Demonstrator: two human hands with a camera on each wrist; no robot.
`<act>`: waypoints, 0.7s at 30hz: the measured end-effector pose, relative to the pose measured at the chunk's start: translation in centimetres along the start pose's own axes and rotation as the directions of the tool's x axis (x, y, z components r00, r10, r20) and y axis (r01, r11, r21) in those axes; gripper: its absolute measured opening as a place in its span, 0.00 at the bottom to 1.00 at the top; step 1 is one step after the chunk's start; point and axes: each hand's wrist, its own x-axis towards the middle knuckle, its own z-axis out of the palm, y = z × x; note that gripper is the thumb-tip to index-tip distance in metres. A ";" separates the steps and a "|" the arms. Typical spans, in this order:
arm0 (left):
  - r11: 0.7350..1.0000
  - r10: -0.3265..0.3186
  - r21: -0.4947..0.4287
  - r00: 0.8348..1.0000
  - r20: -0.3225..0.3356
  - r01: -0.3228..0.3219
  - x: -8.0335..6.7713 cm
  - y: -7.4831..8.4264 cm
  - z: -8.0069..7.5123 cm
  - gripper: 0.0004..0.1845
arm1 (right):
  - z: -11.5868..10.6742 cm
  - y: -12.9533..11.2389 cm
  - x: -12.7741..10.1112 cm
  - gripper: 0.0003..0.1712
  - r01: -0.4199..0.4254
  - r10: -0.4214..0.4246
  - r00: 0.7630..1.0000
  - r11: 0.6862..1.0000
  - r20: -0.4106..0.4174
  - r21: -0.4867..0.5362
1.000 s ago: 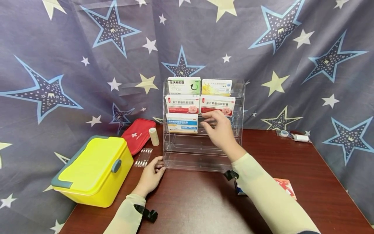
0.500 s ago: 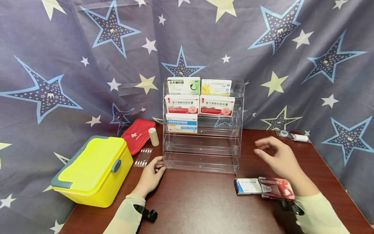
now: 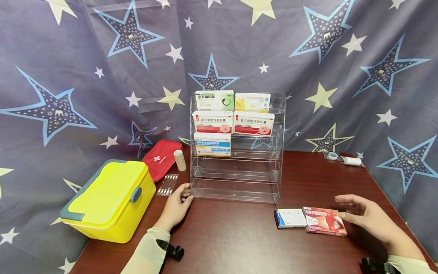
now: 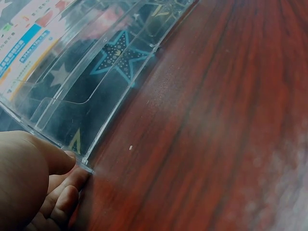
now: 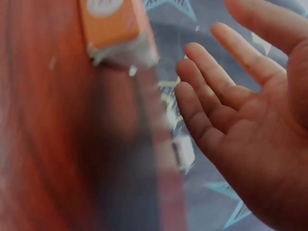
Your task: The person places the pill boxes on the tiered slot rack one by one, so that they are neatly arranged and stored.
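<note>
Head camera looks down on a dark red table (image 3: 239,239) and both hands are out. The right hand (image 3: 367,217) hovers low over the tabletop, fingers spread and loose, holding nothing, its fingertips just beside the red medicine box (image 3: 324,221). That box lies flat near the front right of the table, touching end to end with a white-and-blue box (image 3: 290,218) on its left. The right wrist view confirms it: palm open, fingers (image 5: 226,91) straight, an orange-red box end (image 5: 113,29) blurred above.

Over to the left hand (image 3: 176,207): it rests on the table at the front left corner of the clear acrylic rack (image 3: 236,182), fingers loosely curled against the corner. The left wrist view shows those fingers (image 4: 62,192) touching the rack's bottom edge (image 4: 110,130), not wrapped round it.

On the rack's upper tiers stand five boxes. A yellow case (image 3: 109,199) sits at far left, with a red first-aid pouch (image 3: 161,158) and a white roll (image 3: 180,160) behind it.
</note>
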 end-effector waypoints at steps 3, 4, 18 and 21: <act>1.000 -0.006 0.001 1.000 0.001 0.006 0.0 0.0 0.0 0.22 | -0.1 1.1 -0.3 0.28 -0.014 0.015 0.999 1.000 0.039 -0.027; 1.000 -0.006 0.001 1.000 0.002 0.006 0.0 0.0 0.0 0.22 | -0.1 1.4 -0.3 0.28 -0.009 0.010 0.999 0.999 0.051 -0.034; 1.000 0.014 -0.014 1.000 0.000 -0.014 0.0 -0.1 -0.2 0.22 | 0.2 2.6 -0.4 0.28 0.000 0.003 0.995 1.000 0.099 -0.027; 1.000 0.017 -0.021 1.000 0.009 -0.017 0.1 -0.1 -0.1 0.22 | 0.1 2.5 -0.5 0.27 -0.009 0.011 0.994 1.000 0.106 -0.018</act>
